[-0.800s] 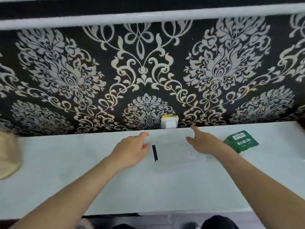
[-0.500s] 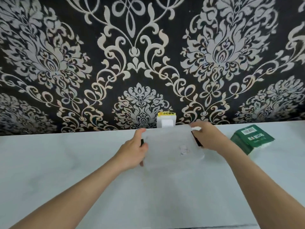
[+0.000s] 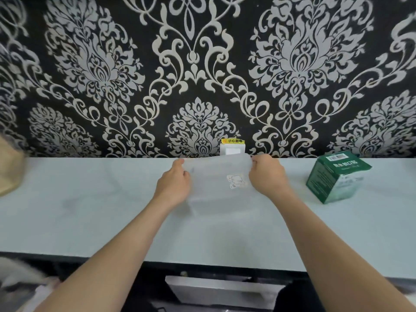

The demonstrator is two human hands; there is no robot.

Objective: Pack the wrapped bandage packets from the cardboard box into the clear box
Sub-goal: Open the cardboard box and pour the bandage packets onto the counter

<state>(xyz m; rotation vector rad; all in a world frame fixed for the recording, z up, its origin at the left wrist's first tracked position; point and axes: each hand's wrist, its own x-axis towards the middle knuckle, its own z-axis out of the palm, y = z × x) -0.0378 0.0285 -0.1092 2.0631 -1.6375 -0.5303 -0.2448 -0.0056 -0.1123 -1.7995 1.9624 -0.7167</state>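
Observation:
The clear box [image 3: 216, 194] stands on the pale counter, near its back edge and in the middle of the view. A small sticker shows on its translucent lid [image 3: 217, 170], which is tilted up. My left hand [image 3: 174, 184] grips the lid's left edge. My right hand [image 3: 266, 174] grips its right edge. The green cardboard box [image 3: 335, 176] of bandage packets stands on the counter to the right, apart from both hands. No packets show.
A white wall socket [image 3: 232, 149] with a yellow label sits just behind the clear box. A tan object [image 3: 9, 170] is at the counter's far left. The counter's front edge [image 3: 202, 264] runs below my forearms, with a grey unit [image 3: 222, 289] underneath.
Both hands reached the clear box, took hold of the lid at its sides and raised it. The black clips at the sides are no longer visible. The view has moved closer.

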